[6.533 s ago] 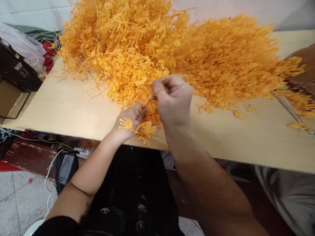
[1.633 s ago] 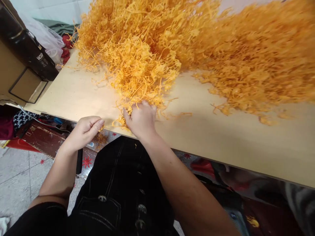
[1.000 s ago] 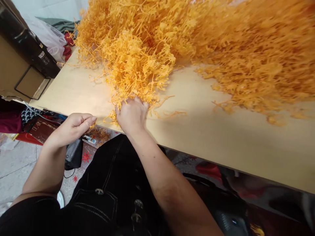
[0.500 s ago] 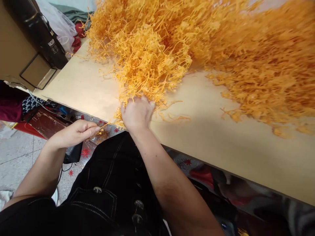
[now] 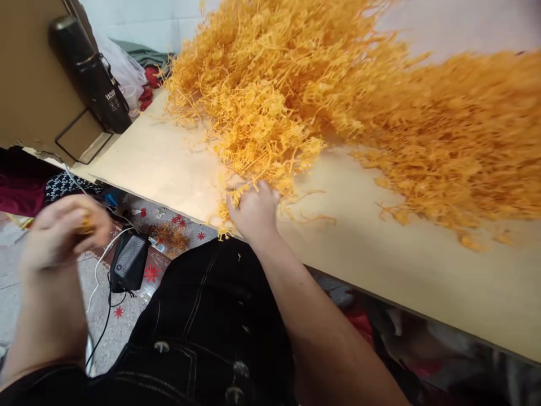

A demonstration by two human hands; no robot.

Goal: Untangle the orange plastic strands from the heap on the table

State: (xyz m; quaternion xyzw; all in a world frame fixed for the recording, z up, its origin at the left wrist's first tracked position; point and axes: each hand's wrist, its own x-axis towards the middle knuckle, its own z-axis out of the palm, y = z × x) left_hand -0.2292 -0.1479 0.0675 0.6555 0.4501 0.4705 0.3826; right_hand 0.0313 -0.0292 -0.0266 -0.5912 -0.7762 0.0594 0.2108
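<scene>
A big heap of tangled orange plastic strands (image 5: 270,96) with small flower-like tips covers the back of the table. My right hand (image 5: 256,211) rests at the heap's front end by the table edge, its fingers curled down over some strands; the fingertips are hidden. Past the edge, above the floor, my left hand (image 5: 63,231) is raised and smeared by motion. Its fingers are curled around a small orange plastic piece (image 5: 85,221). A few loose strands (image 5: 313,217) lie on the table just right of my right hand.
A second orange heap (image 5: 460,135) spreads over the right side of the table (image 5: 380,270). At the left stand a black vacuum flask (image 5: 95,79) and a cardboard box (image 5: 34,67). Below, a black speaker-like box (image 5: 129,262) with cables and red star-shaped pieces (image 5: 152,273) lie on the floor.
My left hand has moved left, away from the table edge and my right hand, with a small orange piece in it. My right hand stays at the heap. The view has shifted slightly.
</scene>
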